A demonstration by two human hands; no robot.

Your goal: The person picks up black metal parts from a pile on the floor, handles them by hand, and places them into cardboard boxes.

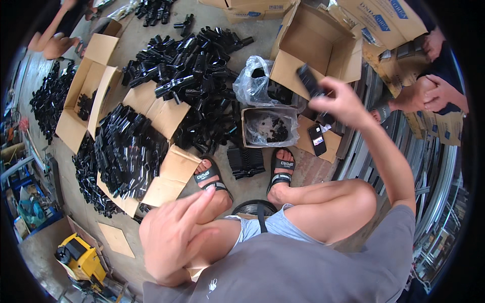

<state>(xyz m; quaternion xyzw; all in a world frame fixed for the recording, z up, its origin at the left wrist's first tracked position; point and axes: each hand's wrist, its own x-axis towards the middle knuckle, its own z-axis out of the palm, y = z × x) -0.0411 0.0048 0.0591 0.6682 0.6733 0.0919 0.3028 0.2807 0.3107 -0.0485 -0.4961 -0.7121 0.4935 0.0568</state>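
Observation:
My right hand (343, 103) is raised at the front of an open cardboard box (293, 73), its fingers closed around a black plastic fitting (307, 80). The fitting tilts up and to the left, slightly blurred. Over my left knee, my left hand (174, 235) holds nothing, with its fingers apart. Between my feet lies a neat row of black fittings (246, 161). Just beyond them stands a small carton (270, 143) lined with clear plastic, with small black pieces inside. A clear plastic bag (247, 78) with more black pieces sits behind that carton.
A large heap of black fittings (192, 65) covers the floor ahead. At left, an open carton (172, 169) is piled with fittings. A phone (317, 139) lies on cardboard at right, near metal profiles (353, 151). Other people's hands (424, 95) show at far right and upper left.

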